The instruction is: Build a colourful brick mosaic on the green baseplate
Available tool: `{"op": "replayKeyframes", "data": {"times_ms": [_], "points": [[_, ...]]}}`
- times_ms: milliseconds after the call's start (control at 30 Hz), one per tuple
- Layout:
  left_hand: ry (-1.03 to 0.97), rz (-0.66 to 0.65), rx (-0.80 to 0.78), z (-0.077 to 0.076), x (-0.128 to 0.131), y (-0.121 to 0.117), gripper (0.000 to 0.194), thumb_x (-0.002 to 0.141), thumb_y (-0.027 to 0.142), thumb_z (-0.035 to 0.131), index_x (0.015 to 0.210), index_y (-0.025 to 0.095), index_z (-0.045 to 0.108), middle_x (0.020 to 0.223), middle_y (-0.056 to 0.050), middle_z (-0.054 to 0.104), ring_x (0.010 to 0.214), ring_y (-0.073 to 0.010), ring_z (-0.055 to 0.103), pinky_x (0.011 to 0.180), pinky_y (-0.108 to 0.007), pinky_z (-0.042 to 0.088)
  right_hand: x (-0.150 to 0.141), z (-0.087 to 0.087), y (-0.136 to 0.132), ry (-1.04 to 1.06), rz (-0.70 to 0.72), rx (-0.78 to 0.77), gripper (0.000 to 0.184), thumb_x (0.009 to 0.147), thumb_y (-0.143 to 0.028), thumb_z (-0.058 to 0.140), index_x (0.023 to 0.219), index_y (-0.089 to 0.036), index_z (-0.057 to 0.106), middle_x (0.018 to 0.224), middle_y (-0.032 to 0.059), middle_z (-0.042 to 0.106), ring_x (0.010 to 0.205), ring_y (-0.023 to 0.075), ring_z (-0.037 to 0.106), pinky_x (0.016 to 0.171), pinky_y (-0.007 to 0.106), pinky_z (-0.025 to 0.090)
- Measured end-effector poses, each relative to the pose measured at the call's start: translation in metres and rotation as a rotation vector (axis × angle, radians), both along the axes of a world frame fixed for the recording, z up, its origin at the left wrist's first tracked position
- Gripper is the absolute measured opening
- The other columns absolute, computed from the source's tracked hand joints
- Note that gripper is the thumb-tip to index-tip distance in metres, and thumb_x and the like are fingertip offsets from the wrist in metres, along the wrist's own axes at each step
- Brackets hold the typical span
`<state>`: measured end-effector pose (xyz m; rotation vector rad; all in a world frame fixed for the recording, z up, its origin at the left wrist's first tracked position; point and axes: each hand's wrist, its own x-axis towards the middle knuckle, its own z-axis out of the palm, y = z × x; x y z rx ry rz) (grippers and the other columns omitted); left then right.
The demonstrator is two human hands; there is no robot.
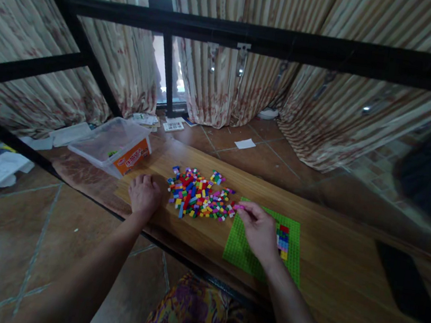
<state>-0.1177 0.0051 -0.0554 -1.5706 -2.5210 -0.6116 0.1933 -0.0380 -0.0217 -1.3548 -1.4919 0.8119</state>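
A heap of small coloured bricks [199, 194] lies on the wooden table [329, 263]. To its right lies a green baseplate [290, 260] with a short stack of coloured bricks [282, 240] fixed on it. My right hand [259, 231] rests over the plate's left part, its fingers pinched on a small pink brick [238, 207] at the heap's right edge. My left hand [144, 194] lies on the table just left of the heap, fingers curled under, with nothing visible in it.
A clear plastic box [111, 145] with an orange label stands at the table's far left corner. A dark phone [406, 284] lies at the right. Black metal bars [280, 42] cross overhead. Papers and plastic lids litter the tiled floor by the curtains.
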Motion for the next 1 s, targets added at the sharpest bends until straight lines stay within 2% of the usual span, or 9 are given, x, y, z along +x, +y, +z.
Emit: {"op": "replayKeyframes", "data": {"times_ms": [100, 233, 333, 433, 600, 733, 1000], "points": [[-0.003, 0.005, 0.009, 0.000, -0.001, 0.001, 0.038, 0.088, 0.026, 0.041, 0.115, 0.012, 0.064, 0.119, -0.019, 0.061, 0.113, -0.0347, 0.052, 0.095, -0.048, 0.041, 0.014, 0.006, -0.021, 0.062, -0.051, -0.002, 0.025, 0.085, -0.042, 0.060, 0.098, -0.022, 0.068, 0.098, 0.0067, 0.075, 0.093, 0.0213, 0.070, 0.085, 0.035, 0.054], [-0.006, 0.002, 0.003, 0.001, -0.001, 0.002, 0.040, 0.087, 0.026, 0.040, 0.116, 0.011, 0.064, 0.120, -0.020, 0.060, 0.114, -0.0350, 0.052, 0.095, -0.049, 0.042, 0.047, 0.009, -0.042, -0.029, -0.183, -0.001, 0.030, 0.088, -0.045, 0.057, 0.103, -0.023, 0.069, 0.104, 0.0077, 0.075, 0.095, 0.0219, 0.070, 0.087, 0.037, 0.054], [-0.010, -0.007, 0.002, 0.002, 0.000, 0.001, 0.039, 0.088, 0.026, 0.040, 0.115, 0.011, 0.063, 0.120, -0.020, 0.059, 0.114, -0.0352, 0.052, 0.097, -0.050, 0.041, 0.078, 0.006, -0.050, -0.143, -0.314, -0.010, 0.034, 0.089, -0.049, 0.055, 0.100, -0.021, 0.069, 0.101, 0.0091, 0.074, 0.092, 0.0238, 0.070, 0.085, 0.040, 0.054], [-0.014, -0.002, 0.003, 0.002, 0.000, 0.002, 0.039, 0.087, 0.027, 0.040, 0.114, 0.012, 0.064, 0.120, -0.019, 0.059, 0.115, -0.0353, 0.051, 0.098, -0.050, 0.040, 0.100, 0.001, -0.050, -0.199, -0.373, -0.011, 0.036, 0.088, -0.053, 0.054, 0.097, -0.021, 0.067, 0.098, 0.0093, 0.074, 0.089, 0.0246, 0.069, 0.083, 0.040, 0.054], [-0.037, 0.005, 0.003, 0.001, -0.001, 0.003, 0.039, 0.087, 0.027, 0.040, 0.113, 0.012, 0.065, 0.118, -0.019, 0.060, 0.115, -0.0361, 0.051, 0.097, -0.051, 0.041, 0.099, -0.006, -0.044, -0.290, -0.286, -0.017, 0.035, 0.091, -0.051, 0.048, 0.098, -0.023, 0.066, 0.099, 0.0083, 0.072, 0.090, 0.0238, 0.066, 0.084, 0.040, 0.051], [-0.037, -0.001, 0.006, 0.002, -0.001, 0.003, 0.039, 0.087, 0.026, 0.040, 0.113, 0.012, 0.064, 0.121, -0.019, 0.059, 0.116, -0.0357, 0.050, 0.099, -0.050, 0.040, 0.092, -0.011, -0.039, -0.332, -0.239, 0.071, 0.027, 0.090, -0.045, 0.052, 0.093, -0.024, 0.069, 0.101, 0.0071, 0.070, 0.099, 0.0241, 0.062, 0.091, 0.041, 0.046], [-0.020, 0.002, -0.023, 0.006, 0.001, 0.003, 0.040, 0.087, 0.026, 0.041, 0.115, 0.008, 0.064, 0.120, -0.021, 0.059, 0.116, -0.0366, 0.051, 0.099, -0.050, 0.041, 0.101, -0.015, -0.027, -0.213, -0.356, 0.006, 0.028, 0.085, -0.045, 0.058, 0.090, -0.021, 0.071, 0.095, 0.0079, 0.071, 0.089, 0.0225, 0.064, 0.083, 0.038, 0.048]]}}
